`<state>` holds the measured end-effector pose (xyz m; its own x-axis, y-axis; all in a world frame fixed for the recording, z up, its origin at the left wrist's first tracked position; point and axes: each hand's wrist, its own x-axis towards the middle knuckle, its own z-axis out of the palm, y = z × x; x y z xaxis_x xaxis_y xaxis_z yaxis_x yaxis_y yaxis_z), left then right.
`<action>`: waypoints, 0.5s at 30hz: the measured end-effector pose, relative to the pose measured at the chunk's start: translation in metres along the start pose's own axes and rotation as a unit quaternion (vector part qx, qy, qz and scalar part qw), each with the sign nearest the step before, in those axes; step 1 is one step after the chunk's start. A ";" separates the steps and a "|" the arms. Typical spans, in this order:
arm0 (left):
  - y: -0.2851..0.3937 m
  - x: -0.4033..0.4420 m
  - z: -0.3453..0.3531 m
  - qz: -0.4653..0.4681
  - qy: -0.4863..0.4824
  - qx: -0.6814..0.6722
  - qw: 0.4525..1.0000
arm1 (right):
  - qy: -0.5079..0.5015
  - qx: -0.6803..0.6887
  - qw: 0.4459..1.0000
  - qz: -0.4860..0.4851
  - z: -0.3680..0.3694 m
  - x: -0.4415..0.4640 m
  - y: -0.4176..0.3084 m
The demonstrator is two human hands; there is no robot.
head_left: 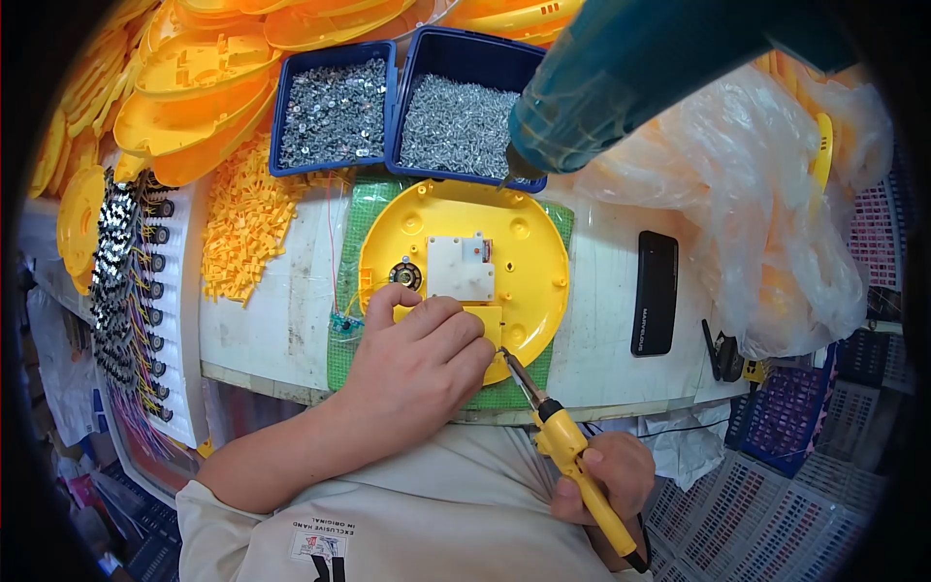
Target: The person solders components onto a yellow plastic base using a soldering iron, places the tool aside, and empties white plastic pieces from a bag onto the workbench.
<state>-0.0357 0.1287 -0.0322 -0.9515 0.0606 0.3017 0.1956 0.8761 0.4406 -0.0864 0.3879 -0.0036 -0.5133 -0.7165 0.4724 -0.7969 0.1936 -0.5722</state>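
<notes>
Right hand [606, 475], lower right of centre, has its grip closed round a yellow-handled soldering iron [587, 480], which slants up and left so the tip ends at the lower part of a yellow shell [538, 291]. That shell sits mid-frame on a green mat [349, 218] on the desk [606, 339]. Left hand [422, 364] is bent over the shell's lower left edge, just beside the tip — can't tell if its grip is pinching anything, the fingertips are hidden. Inside the shell there's a white box [451, 272] and a round black part [405, 277] left of it. A small green circuit board [342, 323] lies just left of the shell. Up top, two blue bins of small metal bits — left one [284, 112], right one [393, 126] — and a black slab [656, 291] lies right of centre.
</notes>
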 end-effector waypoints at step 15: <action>0.000 0.001 -0.001 0.000 -0.005 0.006 1.000 | 0.129 0.055 0.980 0.140 0.002 -0.040 0.006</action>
<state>-0.0360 0.1289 -0.0314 -0.9535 0.0654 0.2942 0.1932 0.8818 0.4302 -0.0700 0.4167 -0.0269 -0.7818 -0.4498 0.4317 -0.5814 0.2759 -0.7654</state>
